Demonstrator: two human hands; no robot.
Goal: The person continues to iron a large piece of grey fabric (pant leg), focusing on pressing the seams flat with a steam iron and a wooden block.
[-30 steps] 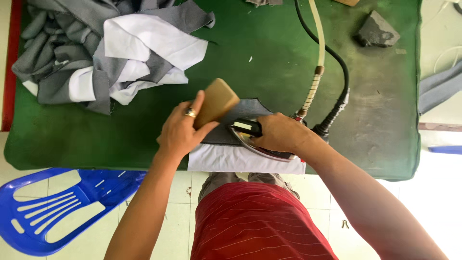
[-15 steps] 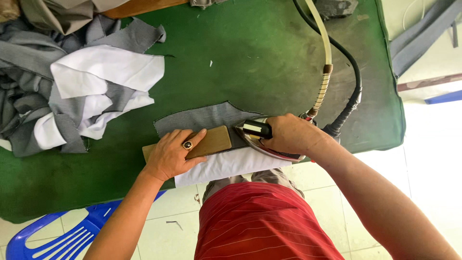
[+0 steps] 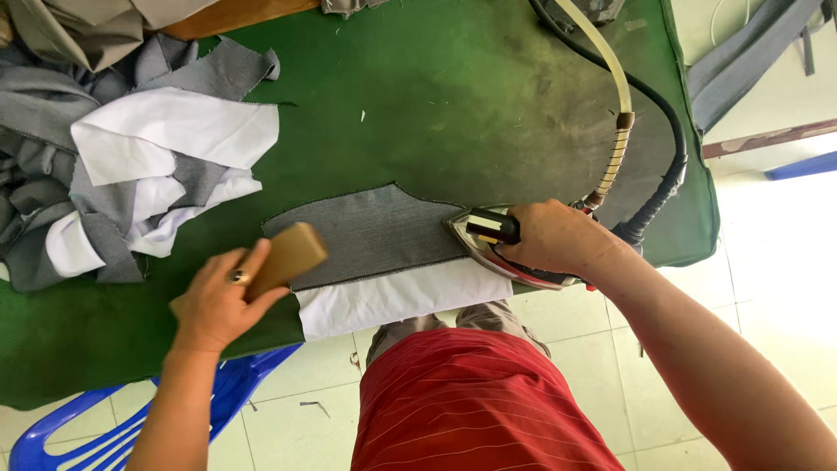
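Fingers (image 3: 259,258) of the left hand (image 3: 212,305) are wrapped tight around a tan wooden block (image 3: 288,258), which is lifted and tilted just off the left end of the grey fabric piece (image 3: 370,234); a ring shows on one finger. Fingers of the right hand (image 3: 558,238) are curled closed over the handle of the steam iron (image 3: 497,249), whose pointed soleplate rests on the right end of that grey fabric piece. The grey piece lies flat near the front edge of the green bench (image 3: 453,96), and a white cloth strip (image 3: 397,296) sticks out from beneath it and hangs over that edge. From the iron, to the right of the grey piece, a cream hose (image 3: 610,78) and a black cable (image 3: 667,166) run up toward the far side of the bench. Well to the left of the grey piece sits a heap of grey and white cloth pieces (image 3: 131,157). Below the bench's front edge, left of the grey piece, a blue plastic chair (image 3: 78,427) stands on the tiled floor (image 3: 602,349).
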